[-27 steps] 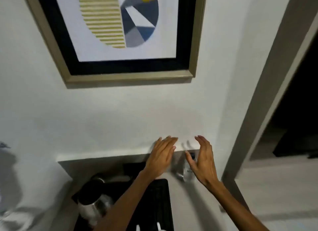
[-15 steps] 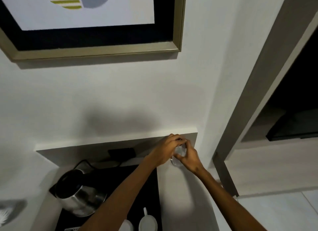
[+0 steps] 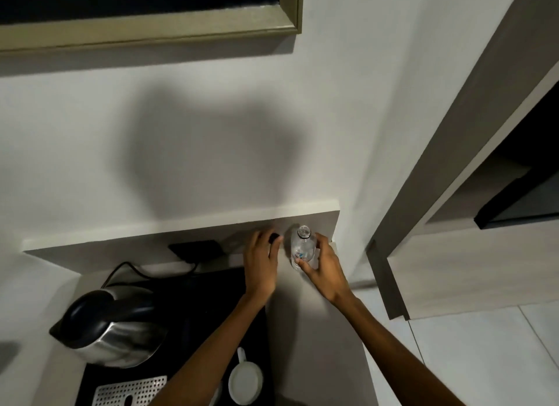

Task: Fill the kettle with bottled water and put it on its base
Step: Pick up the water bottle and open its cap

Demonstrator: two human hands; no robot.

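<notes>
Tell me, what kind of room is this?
Probably a hotel room's tea corner, though I can't be sure: a steel kettle on a black tray beside a white cup, a small water bottle, and framed art above.

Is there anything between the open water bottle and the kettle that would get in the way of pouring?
Only the left hand, holding the cap, and its forearm lie between the water bottle and the kettle. The kettle's lid looks closed.

L hand point(image 3: 260, 265) fingers pinched shut; R hand point(image 3: 321, 269) fingers curled, gripping; both arms extended.
</notes>
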